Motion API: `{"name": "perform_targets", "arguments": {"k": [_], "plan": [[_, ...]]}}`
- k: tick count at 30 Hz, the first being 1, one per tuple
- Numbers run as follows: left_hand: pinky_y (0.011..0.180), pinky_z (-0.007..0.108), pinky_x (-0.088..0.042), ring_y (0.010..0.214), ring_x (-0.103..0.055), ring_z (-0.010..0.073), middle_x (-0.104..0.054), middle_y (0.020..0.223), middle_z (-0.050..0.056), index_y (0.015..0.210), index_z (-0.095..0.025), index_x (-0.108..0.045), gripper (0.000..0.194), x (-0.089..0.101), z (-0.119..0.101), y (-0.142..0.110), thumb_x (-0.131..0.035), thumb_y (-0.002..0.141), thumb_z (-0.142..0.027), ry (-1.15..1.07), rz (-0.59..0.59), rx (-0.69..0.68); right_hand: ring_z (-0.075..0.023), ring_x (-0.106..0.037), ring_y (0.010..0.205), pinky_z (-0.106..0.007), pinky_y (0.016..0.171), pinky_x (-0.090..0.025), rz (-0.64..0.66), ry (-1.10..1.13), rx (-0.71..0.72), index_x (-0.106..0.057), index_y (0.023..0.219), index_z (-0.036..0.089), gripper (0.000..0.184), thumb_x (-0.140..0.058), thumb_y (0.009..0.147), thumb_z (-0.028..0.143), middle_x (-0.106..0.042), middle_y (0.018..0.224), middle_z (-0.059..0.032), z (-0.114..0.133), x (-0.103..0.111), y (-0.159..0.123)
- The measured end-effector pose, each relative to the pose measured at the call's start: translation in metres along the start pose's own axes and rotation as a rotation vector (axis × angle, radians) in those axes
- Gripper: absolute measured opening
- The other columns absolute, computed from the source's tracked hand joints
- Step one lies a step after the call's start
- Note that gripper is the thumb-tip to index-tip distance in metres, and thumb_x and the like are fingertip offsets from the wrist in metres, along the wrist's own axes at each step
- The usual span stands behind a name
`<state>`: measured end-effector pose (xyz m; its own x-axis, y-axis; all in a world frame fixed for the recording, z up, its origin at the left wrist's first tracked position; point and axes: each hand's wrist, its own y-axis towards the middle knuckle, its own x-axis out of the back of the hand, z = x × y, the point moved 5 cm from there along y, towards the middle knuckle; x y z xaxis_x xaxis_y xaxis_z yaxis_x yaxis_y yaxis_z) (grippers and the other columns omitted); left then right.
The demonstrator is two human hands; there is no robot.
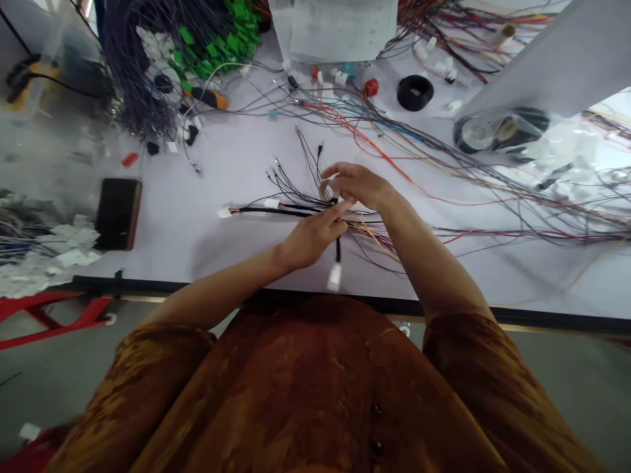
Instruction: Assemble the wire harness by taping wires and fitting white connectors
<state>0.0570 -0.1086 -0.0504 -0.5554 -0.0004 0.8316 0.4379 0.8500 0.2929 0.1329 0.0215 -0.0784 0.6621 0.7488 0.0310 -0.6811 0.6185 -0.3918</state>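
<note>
A wire harness lies across the table in front of me, its loose terminal ends fanned out to the left. Around its wires, near the branching point, the fingers of my left hand are closed. My right hand is just above and to the right, with its curled fingers on a small pale roll of tape beside the bundle. A short black branch with a white connector points toward me. Another white connector ends the black sleeved branch at left. The fingertips partly hide the wrapped spot.
A dark phone lies at left beside a heap of white connectors. Green-tipped wires, papers and a black tape roll sit toward the back. Long wires run to the right. The table's black edge is nearest me.
</note>
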Motion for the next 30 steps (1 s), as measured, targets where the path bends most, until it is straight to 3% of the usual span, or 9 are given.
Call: {"name": "perform_targets", "arguments": {"k": [2, 4, 6, 9, 14, 17, 19, 25, 30], "plan": [[0.091, 0.032, -0.054, 0.114, -0.063, 0.0202, -0.06, 0.132, 0.012, 0.093, -0.016, -0.065, 0.015, 0.0, 0.025, -0.009, -0.051, 0.095, -0.021, -0.225, -0.194, 0.176, -0.0056, -0.029, 0.04, -0.02, 0.039, -0.021, -0.146, 0.094, -0.009, -0.056, 0.1, 0.019, 0.018, -0.057, 0.082, 0.018, -0.048, 0.058, 0.008, -0.014, 0.015, -0.011], [0.073, 0.028, -0.058, 0.09, -0.07, 0.0165, -0.066, 0.119, 0.012, 0.09, -0.016, -0.065, 0.016, -0.008, 0.051, -0.017, -0.056, 0.094, -0.028, -0.469, -0.321, 0.408, -0.0059, -0.029, 0.04, -0.02, 0.039, -0.023, -0.245, 0.092, -0.009, -0.056, 0.102, 0.019, 0.017, -0.056, 0.085, 0.022, -0.048, 0.058, 0.0079, -0.025, 0.023, -0.024], [0.054, 0.023, -0.054, 0.065, -0.068, 0.0121, -0.071, 0.106, 0.011, 0.091, -0.015, -0.064, 0.018, -0.021, 0.07, -0.021, -0.057, 0.092, -0.031, -0.694, -0.348, 0.624, -0.0067, -0.033, 0.042, -0.021, 0.041, -0.027, -0.308, -0.008, -0.008, -0.058, 0.104, 0.018, 0.019, -0.057, 0.086, 0.025, -0.049, 0.061, 0.0069, -0.033, 0.027, -0.036], [0.043, 0.021, -0.05, 0.055, -0.066, 0.0121, -0.073, 0.093, 0.008, 0.09, -0.014, -0.064, 0.019, -0.034, 0.081, -0.022, -0.058, 0.089, -0.032, -0.876, -0.34, 0.809, -0.0103, -0.047, 0.054, -0.025, 0.054, -0.039, -0.408, -0.284, -0.001, -0.063, 0.102, 0.018, 0.022, -0.063, 0.083, 0.029, -0.054, 0.066, 0.0034, -0.04, 0.03, -0.049], [0.042, 0.02, -0.05, 0.052, -0.067, 0.0116, -0.074, 0.099, 0.008, 0.087, -0.015, -0.06, 0.015, -0.036, 0.08, -0.019, -0.06, 0.087, -0.03, -0.978, -0.363, 0.893, -0.0222, -0.059, 0.088, -0.039, 0.081, -0.049, -0.523, -0.67, 0.136, -0.066, 0.106, 0.018, 0.031, -0.068, 0.079, 0.031, -0.063, 0.102, -0.0091, -0.036, 0.029, -0.056], [0.043, 0.02, -0.05, 0.052, -0.067, 0.011, -0.074, 0.098, 0.008, 0.085, -0.015, -0.057, 0.012, -0.037, 0.077, -0.017, -0.057, 0.088, -0.027, -1.017, -0.359, 0.901, -0.0283, -0.056, 0.111, -0.045, 0.096, -0.046, -0.372, -0.801, 0.354, -0.06, 0.126, 0.021, 0.045, -0.062, 0.082, 0.03, -0.058, 0.126, -0.0124, -0.025, 0.014, -0.051], [0.043, 0.019, -0.05, 0.052, -0.067, 0.0107, -0.074, 0.095, 0.007, 0.085, -0.016, -0.055, 0.01, -0.036, 0.075, -0.015, -0.054, 0.09, -0.025, -1.023, -0.36, 0.886, -0.0311, -0.051, 0.12, -0.048, 0.102, -0.041, -0.234, -0.886, 0.392, -0.061, 0.128, 0.021, 0.047, -0.06, 0.082, 0.026, -0.056, 0.132, -0.0124, -0.025, 0.005, -0.044], [0.045, 0.018, -0.05, 0.057, -0.068, 0.0096, -0.073, 0.098, 0.007, 0.085, -0.018, -0.05, 0.013, -0.036, 0.075, -0.01, -0.058, 0.09, -0.027, -1.021, -0.35, 0.828, -0.0278, -0.055, 0.1, -0.044, 0.094, -0.041, -0.239, -0.914, 0.412, -0.067, 0.093, 0.017, 0.02, -0.062, 0.075, 0.023, -0.063, 0.105, -0.0115, -0.023, 0.013, -0.038], [0.045, 0.018, -0.05, 0.058, -0.067, 0.0097, -0.072, 0.095, 0.006, 0.085, -0.02, -0.044, 0.023, -0.037, 0.075, -0.005, -0.059, 0.09, -0.037, -1.026, -0.365, 0.803, -0.0191, -0.054, 0.079, -0.032, 0.076, -0.042, -0.23, -0.772, 0.469, -0.06, 0.085, 0.018, 0.014, -0.054, 0.074, 0.013, -0.06, 0.084, -0.0046, -0.011, 0.012, -0.052]]}}
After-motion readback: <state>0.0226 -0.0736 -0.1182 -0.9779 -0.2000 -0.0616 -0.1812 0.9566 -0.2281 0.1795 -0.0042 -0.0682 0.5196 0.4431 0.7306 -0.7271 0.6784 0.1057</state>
